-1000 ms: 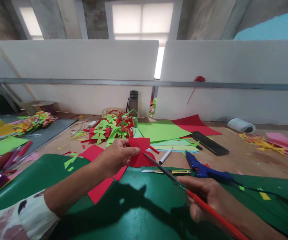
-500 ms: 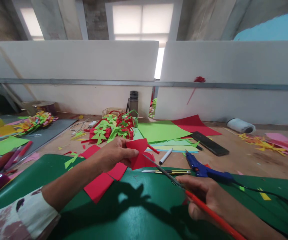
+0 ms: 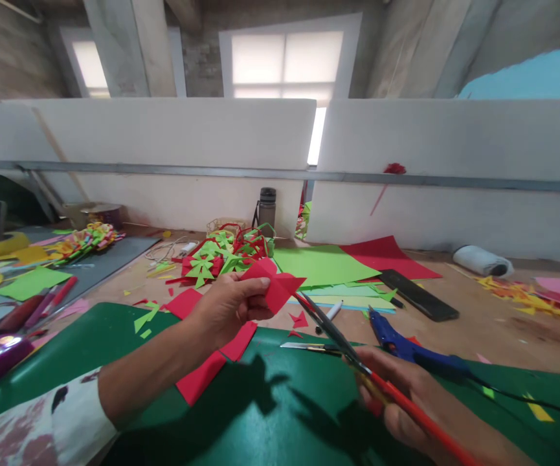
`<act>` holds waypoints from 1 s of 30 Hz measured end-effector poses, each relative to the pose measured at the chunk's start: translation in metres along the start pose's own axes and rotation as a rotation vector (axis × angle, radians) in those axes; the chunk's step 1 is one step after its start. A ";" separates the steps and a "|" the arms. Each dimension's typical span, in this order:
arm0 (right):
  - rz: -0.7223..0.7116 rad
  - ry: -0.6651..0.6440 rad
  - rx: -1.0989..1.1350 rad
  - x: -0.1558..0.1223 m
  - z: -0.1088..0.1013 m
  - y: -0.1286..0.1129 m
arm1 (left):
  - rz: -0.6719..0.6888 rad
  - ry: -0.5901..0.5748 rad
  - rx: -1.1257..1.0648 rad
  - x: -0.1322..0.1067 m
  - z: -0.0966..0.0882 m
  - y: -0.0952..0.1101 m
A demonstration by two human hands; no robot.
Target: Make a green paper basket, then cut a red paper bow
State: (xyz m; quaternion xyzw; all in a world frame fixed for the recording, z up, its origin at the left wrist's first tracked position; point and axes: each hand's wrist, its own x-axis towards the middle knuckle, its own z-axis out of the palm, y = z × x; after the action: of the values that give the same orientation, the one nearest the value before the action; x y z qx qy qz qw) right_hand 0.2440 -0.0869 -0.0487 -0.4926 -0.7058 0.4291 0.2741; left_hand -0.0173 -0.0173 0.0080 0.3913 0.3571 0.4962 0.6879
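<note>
Pinched between the thumb and fingers of my left hand [image 3: 234, 301] is a cut piece of red paper [image 3: 280, 291], held above the table with its pointed lobes fanned out. My right hand [image 3: 401, 395] is closed round the red handles of a pair of scissors [image 3: 338, 340]. The blades point up and left, parted a little, their tips close to the paper's right edge. Red paper sheets [image 3: 202, 378] lie under my left forearm. Small red scraps [image 3: 300, 320] rest below the held paper.
On the green mat [image 3: 260, 421] and brown table are a utility knife [image 3: 309, 347], a white marker [image 3: 334, 310], a blue glue gun [image 3: 410, 349] with its cord, and a black phone [image 3: 420, 296]. Green-and-red paper bows [image 3: 226, 252] and a bottle [image 3: 267, 210] stand farther back.
A red piece has come off and lies on the table below. The held paper has turned, and the scissors have drawn back slightly to the right with blades parted. The camera view has tilted up.
</note>
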 end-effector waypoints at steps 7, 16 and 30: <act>-0.032 0.005 -0.015 -0.003 0.010 -0.009 | -0.014 0.168 -0.164 -0.007 0.016 -0.009; 0.001 0.022 0.142 -0.010 0.023 -0.033 | -0.033 0.120 -0.264 -0.006 0.033 -0.024; -0.037 0.068 0.191 -0.012 0.032 -0.029 | -0.057 0.116 -0.312 -0.005 0.044 -0.033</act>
State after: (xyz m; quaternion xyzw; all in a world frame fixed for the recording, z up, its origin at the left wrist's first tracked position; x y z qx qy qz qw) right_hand 0.2091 -0.1131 -0.0388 -0.4654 -0.6609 0.4722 0.3516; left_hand 0.0333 -0.0364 -0.0018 0.2401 0.3255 0.5478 0.7323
